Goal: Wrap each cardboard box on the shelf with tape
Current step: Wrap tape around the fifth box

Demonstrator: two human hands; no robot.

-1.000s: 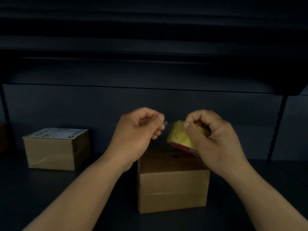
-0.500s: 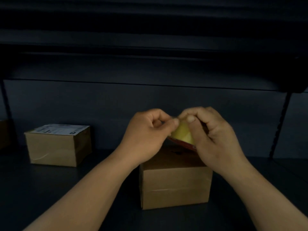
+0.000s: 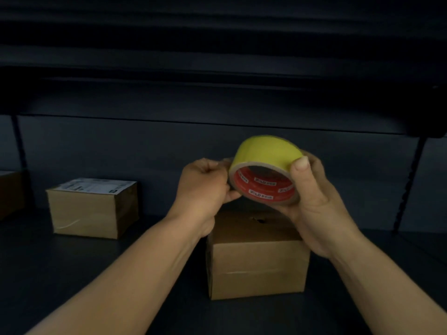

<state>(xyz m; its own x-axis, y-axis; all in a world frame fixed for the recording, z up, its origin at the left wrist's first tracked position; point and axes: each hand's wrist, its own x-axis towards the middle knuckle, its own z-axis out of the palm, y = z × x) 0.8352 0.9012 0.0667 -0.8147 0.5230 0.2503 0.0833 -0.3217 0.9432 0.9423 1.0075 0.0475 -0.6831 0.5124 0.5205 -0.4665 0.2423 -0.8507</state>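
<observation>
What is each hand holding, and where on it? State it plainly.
The right hand grips the yellow tape roll by its right side, thumb on the outer face. The left hand pinches at the roll's left edge.

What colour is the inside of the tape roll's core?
Red with white lettering, on the yellow tape roll; clearest in the head view.

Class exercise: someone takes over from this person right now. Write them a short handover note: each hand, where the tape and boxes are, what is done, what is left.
Right hand grips the yellow tape roll, held up above the near cardboard box.
Left hand is curled at the roll's left edge; it may be picking at the tape end, but no pulled strip shows.
The near box stands on the dark shelf, no yellow tape on it. The labelled cardboard box sits further back to the left, also without yellow tape.
Done: roll in hand. Left: free the tape end, wrap both boxes.
</observation>
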